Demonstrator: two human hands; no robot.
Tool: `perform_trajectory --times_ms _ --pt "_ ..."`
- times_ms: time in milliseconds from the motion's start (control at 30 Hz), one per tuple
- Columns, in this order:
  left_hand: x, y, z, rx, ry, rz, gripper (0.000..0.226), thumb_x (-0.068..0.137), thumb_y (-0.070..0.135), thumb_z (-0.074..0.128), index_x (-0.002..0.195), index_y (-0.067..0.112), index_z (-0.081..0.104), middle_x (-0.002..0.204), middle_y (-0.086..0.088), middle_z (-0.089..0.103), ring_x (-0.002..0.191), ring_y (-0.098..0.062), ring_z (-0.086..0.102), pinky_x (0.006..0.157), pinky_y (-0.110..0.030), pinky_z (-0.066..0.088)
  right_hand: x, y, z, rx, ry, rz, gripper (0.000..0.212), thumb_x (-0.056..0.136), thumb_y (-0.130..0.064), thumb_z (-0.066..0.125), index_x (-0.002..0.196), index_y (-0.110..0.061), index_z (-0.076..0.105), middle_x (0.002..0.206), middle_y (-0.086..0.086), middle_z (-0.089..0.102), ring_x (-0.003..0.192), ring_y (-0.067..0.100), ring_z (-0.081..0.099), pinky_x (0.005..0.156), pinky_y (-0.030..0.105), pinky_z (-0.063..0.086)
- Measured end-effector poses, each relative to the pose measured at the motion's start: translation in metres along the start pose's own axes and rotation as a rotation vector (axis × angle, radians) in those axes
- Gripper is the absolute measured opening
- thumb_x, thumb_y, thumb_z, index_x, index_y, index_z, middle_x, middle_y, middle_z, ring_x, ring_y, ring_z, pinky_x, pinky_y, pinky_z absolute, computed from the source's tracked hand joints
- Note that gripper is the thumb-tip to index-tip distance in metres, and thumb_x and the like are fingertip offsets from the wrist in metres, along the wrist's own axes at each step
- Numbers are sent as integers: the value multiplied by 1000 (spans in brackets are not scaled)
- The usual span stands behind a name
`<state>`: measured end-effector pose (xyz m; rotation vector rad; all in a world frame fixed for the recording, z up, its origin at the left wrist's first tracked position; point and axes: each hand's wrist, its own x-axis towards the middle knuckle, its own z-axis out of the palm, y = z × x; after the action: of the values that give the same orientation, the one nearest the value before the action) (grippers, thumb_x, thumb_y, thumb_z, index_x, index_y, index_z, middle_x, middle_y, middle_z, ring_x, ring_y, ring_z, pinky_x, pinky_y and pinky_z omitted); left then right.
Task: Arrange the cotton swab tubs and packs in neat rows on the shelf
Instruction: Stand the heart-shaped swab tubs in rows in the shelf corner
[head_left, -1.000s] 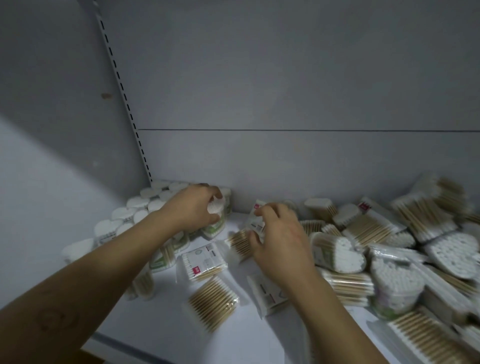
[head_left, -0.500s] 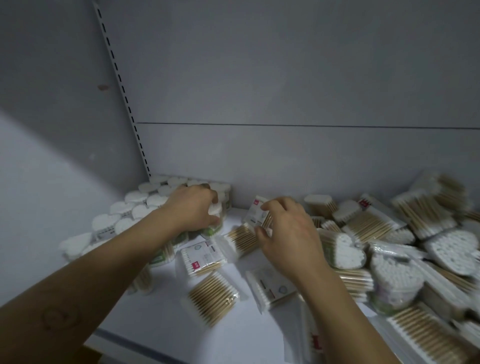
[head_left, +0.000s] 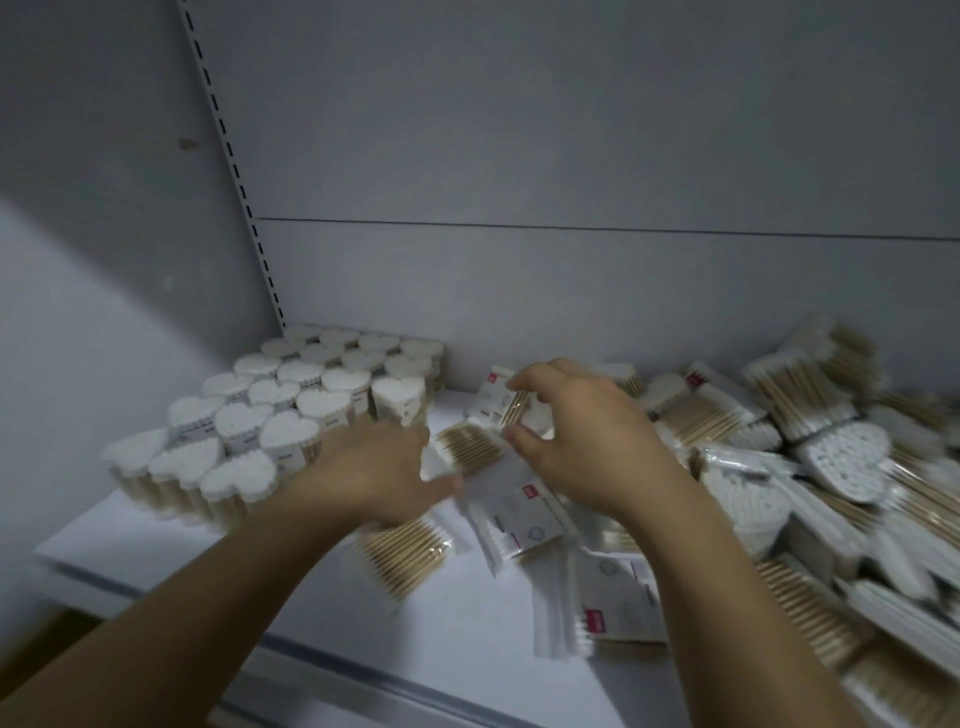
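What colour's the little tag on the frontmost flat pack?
Red; the tag shows best in the head view.

No readable text; only small red label patches (head_left: 530, 490) on flat swab packs (head_left: 511, 525), too blurred.

About twenty-one heart-shaped tubs (head_left: 291, 436) stand in the left block, some six flat packs (head_left: 519, 514) lie loose in the middle, the heap (head_left: 841, 457) at right is too blurred for counting, and two hands show, the left hand (head_left: 374, 467) and the right hand (head_left: 587, 441).
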<state>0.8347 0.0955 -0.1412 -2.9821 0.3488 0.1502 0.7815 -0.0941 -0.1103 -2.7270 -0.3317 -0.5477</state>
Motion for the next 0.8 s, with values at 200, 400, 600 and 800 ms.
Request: perform_trajectory --times_ms 200,400,600,800 --pt "-20 -5 5 -152 -294 173 99 75 81 50 153 35 10 162 -4 11 146 -25 17 116 -40 22 -20 -4 25 -59 -415 -68 62 81 -50 64 136 -26 46 135 0 45 126 22 42 101 34 39" --pt "-26 -32 14 -179 -240 308 106 70 59 77 153 35 15 158 5 22 143 -17 23 116 -34 23 -28 -9 45 -219 -465 -124 50 85 -34 62 131 -23 48 126 4 49 118 25 45 91 34 36" --pt "-17 -14 29 -395 -173 276 112 75 58 73 155 30 0 162 8 8 145 -14 12 116 -32 19 -26 2 47 -191 -454 -33 40 85 -26 57 125 -21 51 122 4 50 118 24 46 88 35 42" --pt "3 7 28 -457 -125 327 108 73 59 75 155 28 12 160 6 18 144 -14 16 117 -34 20 -25 2 36 -171 -413 21 43 85 -26 62 126 -19 52 127 5 50 119 25 48 91 32 41"
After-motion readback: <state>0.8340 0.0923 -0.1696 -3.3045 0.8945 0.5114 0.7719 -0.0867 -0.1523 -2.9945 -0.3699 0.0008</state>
